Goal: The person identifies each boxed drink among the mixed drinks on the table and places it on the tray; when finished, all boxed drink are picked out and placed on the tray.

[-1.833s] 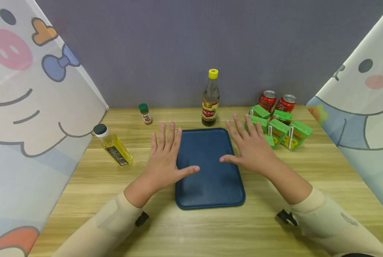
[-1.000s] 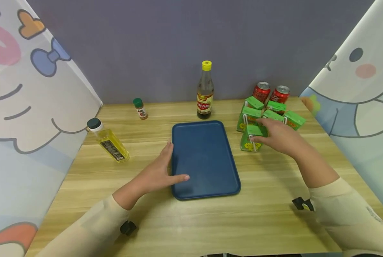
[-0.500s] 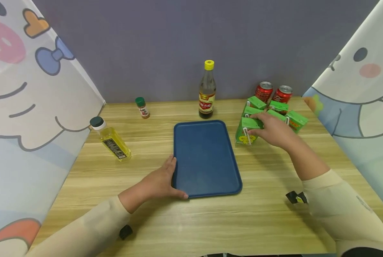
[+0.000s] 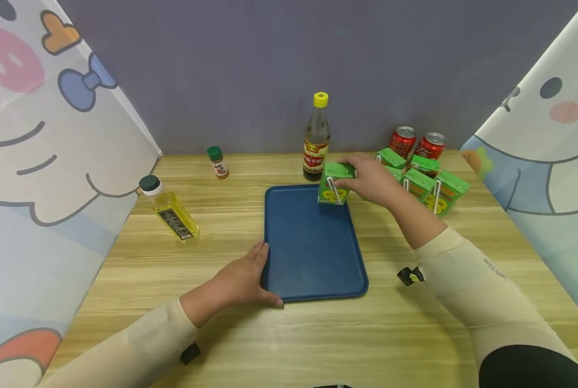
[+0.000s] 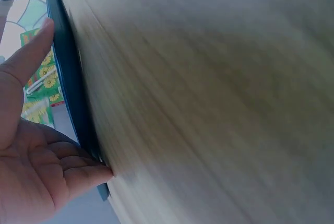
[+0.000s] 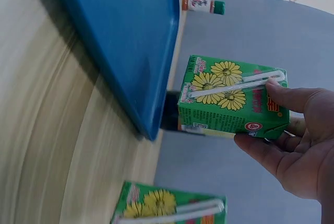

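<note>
On the wooden table [image 4: 308,345], the left hand [image 4: 240,280] is touching the near left corner of the blue tray [image 4: 313,253], its thumb spreading apart from its fingers. To the left, an oil bottle [image 4: 174,216] is standing. The right hand [image 4: 373,180] is pinching a green drink carton [image 6: 224,98] between thumb and fingers, holding it over the tray's far right part. More cartons [image 4: 418,184] are standing to the right. Farther back, a spice jar [image 4: 218,163] and a sauce bottle [image 4: 316,143] are standing; two red cans [image 4: 402,143] are sitting behind the cartons.

Six cartons [image 4: 331,192], one tray [image 4: 313,250], two cans [image 4: 402,143]
</note>
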`<state>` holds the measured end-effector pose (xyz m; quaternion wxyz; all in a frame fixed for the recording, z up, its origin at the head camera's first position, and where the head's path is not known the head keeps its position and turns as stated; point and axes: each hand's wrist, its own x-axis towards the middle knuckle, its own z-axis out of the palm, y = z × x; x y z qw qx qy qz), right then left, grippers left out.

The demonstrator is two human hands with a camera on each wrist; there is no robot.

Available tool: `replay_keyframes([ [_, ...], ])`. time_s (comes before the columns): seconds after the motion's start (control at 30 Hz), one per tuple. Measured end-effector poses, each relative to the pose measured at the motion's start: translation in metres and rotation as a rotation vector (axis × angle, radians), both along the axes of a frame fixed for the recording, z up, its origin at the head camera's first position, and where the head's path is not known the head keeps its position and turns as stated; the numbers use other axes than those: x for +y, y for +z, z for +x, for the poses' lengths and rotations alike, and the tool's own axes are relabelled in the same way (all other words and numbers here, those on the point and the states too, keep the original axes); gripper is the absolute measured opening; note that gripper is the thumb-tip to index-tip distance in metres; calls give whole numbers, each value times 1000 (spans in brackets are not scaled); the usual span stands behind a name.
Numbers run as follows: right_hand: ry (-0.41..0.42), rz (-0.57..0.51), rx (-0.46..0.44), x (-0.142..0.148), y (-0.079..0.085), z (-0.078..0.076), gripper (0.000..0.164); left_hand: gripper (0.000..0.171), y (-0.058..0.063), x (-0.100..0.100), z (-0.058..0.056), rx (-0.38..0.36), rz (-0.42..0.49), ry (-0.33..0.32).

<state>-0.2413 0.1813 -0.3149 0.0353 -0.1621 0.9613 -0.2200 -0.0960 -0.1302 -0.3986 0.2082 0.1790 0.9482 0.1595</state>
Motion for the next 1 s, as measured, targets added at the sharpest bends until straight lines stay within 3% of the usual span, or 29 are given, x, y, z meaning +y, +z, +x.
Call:
replay_keyframes([
  [0.37, 42, -39, -9, -45, -18, -25, 58, 128, 6, 3, 1, 40, -50, -36],
  [0.73, 76, -39, -51, -83, -33, -37, 58, 127, 4, 4, 2, 36, -54, -37],
  [1.0, 95, -24, -14, -102, -37, -41, 58, 126, 6, 4, 3, 40, -45, -38],
])
